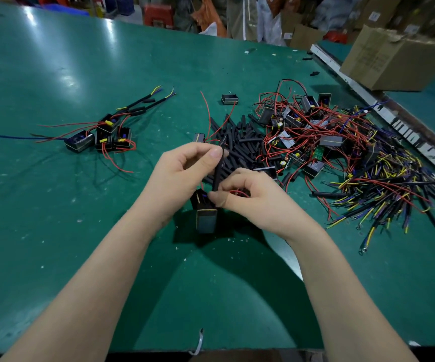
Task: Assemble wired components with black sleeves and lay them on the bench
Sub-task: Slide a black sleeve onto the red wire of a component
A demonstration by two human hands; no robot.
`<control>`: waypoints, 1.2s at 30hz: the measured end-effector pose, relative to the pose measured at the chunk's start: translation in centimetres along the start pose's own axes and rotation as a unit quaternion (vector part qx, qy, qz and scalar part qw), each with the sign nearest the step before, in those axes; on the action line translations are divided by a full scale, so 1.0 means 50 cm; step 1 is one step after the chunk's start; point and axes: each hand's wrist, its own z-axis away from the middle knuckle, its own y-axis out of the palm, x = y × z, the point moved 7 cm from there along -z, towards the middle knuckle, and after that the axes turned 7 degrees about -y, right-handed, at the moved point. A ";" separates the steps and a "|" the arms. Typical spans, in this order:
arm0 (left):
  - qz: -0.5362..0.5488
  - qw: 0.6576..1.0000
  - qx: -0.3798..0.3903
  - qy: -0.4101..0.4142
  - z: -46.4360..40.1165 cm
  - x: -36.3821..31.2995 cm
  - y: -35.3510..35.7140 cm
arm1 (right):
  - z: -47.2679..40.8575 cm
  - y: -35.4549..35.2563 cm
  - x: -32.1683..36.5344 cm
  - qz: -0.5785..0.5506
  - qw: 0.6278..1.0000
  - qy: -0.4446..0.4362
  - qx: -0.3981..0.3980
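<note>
Left hand (182, 171) pinches the top of the black sleeve (217, 169); right hand (250, 194) pinches its lower end beside the red wires (238, 192). The sleeve runs near upright between the 2 grips, tilted slightly right at the top. Below them hangs the wired component (206, 218), so the slide looks downward, toward it.

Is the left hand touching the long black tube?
Touching: the head view shows the left hand's thumb and fingers pinching the top of the long black sleeve tube.
</note>
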 end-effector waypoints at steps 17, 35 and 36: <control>-0.123 0.991 0.039 0.033 0.013 0.000 0.017 | 0.010 -0.064 -0.006 -0.190 0.975 0.013 -0.118; -0.085 0.995 0.060 0.000 0.014 0.010 0.031 | 0.014 -0.073 0.004 -0.134 0.964 -0.009 -0.231; -0.083 0.995 0.057 0.009 0.015 0.007 0.034 | 0.014 -0.075 0.003 -0.134 0.965 -0.008 -0.227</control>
